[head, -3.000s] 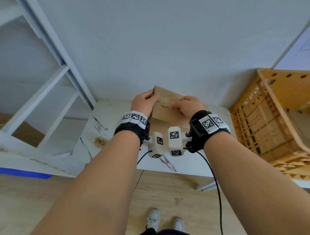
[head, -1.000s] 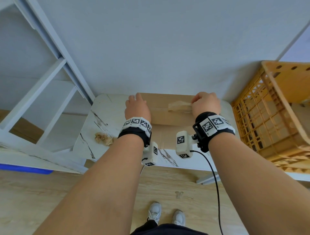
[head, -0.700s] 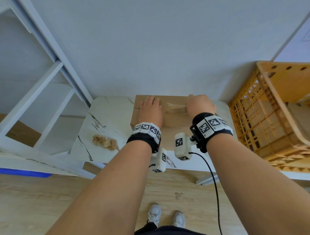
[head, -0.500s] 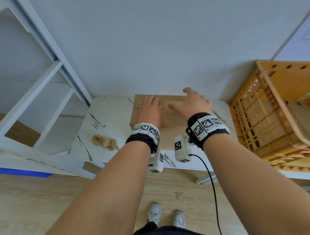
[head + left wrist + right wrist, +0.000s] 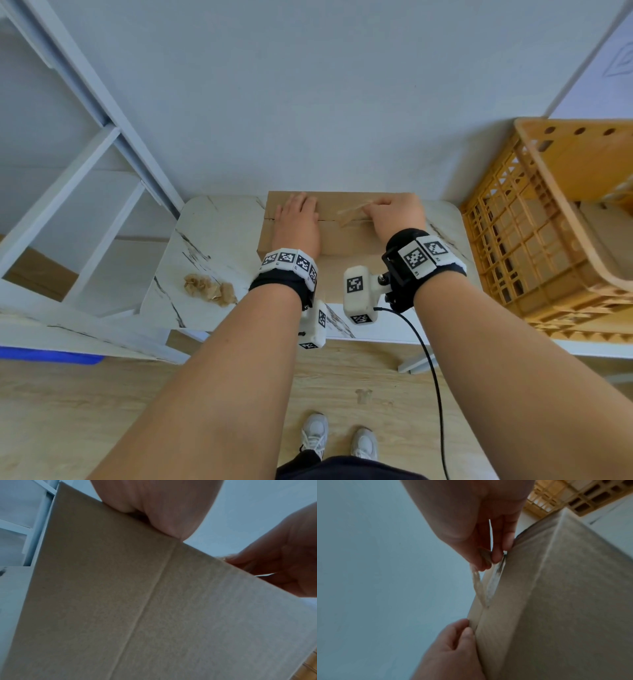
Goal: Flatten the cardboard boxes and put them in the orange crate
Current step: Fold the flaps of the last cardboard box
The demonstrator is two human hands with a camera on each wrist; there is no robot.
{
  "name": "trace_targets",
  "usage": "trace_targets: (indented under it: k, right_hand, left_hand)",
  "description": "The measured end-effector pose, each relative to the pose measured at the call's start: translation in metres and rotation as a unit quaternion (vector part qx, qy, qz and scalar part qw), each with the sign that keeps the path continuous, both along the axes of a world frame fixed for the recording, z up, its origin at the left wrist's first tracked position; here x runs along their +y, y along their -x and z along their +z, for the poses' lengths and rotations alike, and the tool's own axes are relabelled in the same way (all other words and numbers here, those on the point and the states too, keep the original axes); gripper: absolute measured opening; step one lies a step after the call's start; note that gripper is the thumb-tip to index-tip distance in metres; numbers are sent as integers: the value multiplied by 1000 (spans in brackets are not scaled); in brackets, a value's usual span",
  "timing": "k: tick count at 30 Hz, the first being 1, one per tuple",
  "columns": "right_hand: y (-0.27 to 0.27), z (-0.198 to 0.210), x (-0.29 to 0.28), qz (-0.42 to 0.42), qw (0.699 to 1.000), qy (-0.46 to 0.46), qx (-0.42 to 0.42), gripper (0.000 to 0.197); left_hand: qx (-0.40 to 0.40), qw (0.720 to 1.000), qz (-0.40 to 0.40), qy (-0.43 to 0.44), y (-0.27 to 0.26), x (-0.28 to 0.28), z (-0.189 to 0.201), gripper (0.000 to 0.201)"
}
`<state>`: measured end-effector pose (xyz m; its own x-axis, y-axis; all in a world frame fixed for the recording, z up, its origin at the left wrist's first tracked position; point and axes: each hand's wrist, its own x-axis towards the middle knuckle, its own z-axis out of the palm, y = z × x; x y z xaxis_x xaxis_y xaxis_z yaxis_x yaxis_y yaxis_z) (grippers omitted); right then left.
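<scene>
A brown cardboard box [image 5: 346, 236] stands on the small white marble-patterned table [image 5: 209, 246], its top seam facing up. My left hand [image 5: 298, 219] lies flat on the left part of the box top, fingers straight, pressing it down. My right hand [image 5: 394, 214] pinches a strip of clear packing tape [image 5: 354, 214] that is partly peeled off the seam. In the right wrist view the tape [image 5: 481, 588] stretches from my thumb and fingers [image 5: 494, 557] down to the box [image 5: 556, 601]. The orange crate [image 5: 548, 219] stands to the right, beside the table.
A crumpled wad of tape [image 5: 209, 289] lies on the left part of the table. A white shelf frame [image 5: 85, 192] stands at the left, a grey wall behind the table. Flattened cardboard [image 5: 606, 233] shows inside the crate.
The right hand went from lying spread on the box top to pinching the tape at the seam and lifting it. The left hand stayed flat on the box.
</scene>
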<state>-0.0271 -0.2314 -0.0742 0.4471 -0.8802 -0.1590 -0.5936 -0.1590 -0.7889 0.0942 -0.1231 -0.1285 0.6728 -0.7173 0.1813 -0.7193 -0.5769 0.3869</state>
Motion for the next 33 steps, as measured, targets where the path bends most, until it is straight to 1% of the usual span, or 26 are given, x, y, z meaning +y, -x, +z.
trace_targets:
  k: [2, 4, 6, 9, 10, 11, 12, 14, 16, 17, 18, 19, 20, 21, 24, 26, 28, 31, 32, 33]
  right_hand:
    - [4, 1, -6, -44, 999, -21, -19, 18]
    - [9, -1, -13, -100, 989, -86, -73, 18]
    - [16, 0, -20, -172, 962, -159, -139, 22]
    - [30, 5, -33, -275, 920, -188, -204, 26]
    - [34, 6, -37, -295, 908, -196, -223, 27]
    - [37, 6, -39, -299, 904, -200, -231, 30]
    - [40, 6, -40, -290, 908, -200, -229, 35]
    - [41, 6, -38, -252, 927, -187, -204, 42]
    - [39, 7, -35, -225, 941, -179, -177, 43]
    - [38, 8, -34, -213, 949, -165, -162, 39]
    - [36, 8, -33, -183, 963, -143, -140, 32]
    - [34, 8, -31, -143, 977, -117, -104, 24]
    - [32, 6, -31, -107, 989, -76, -63, 21]
    - [31, 4, -28, -84, 994, -50, -39, 24]
    - [31, -3, -21, -30, 1000, 0, 9, 44]
    - [33, -8, -22, 6, 999, 28, 37, 48]
    - [35, -10, -23, 24, 999, 27, 38, 39]
    - [35, -11, -23, 37, 997, 46, 48, 15]
    - [34, -10, -23, 40, 997, 51, 51, 13]
    - [33, -9, -23, 40, 997, 50, 52, 16]
  left_hand:
    - [1, 1000, 2, -1, 1, 1, 2, 36]
    - [5, 1000, 4, -1, 1, 2, 3, 37]
    - [4, 1000, 5, -3, 3, 2, 4, 37]
    - [1, 1000, 4, -1, 4, 4, 4, 36]
    - [2, 1000, 4, 1, 4, 4, 5, 36]
    - [3, 1000, 4, 1, 5, 3, 5, 35]
    - [3, 1000, 4, 0, 6, 3, 6, 35]
    - [2, 1000, 10, -6, 9, 2, 9, 38]
    - [10, 1000, 18, -12, 14, -1, 14, 50]
    - [13, 1000, 16, -10, 17, -4, 17, 55]
    - [14, 1000, 7, -4, 19, -8, 18, 56]
    - [18, 1000, -5, 0, 23, -13, 20, 54]
    - [22, 1000, -17, 3, 26, -18, 21, 49]
    - [25, 999, -27, 5, 30, -24, 21, 44]
    - [12, 999, -47, -6, 41, -38, 19, 34]
    - [8, 998, -59, -25, 46, -42, 15, 36]
    - [13, 997, -59, -36, 48, -40, 10, 39]
    - [5, 998, -56, -40, 50, -38, 7, 40]
    - [4, 998, -54, -38, 50, -38, 7, 40]
    - [5, 998, -52, -35, 50, -38, 7, 40]
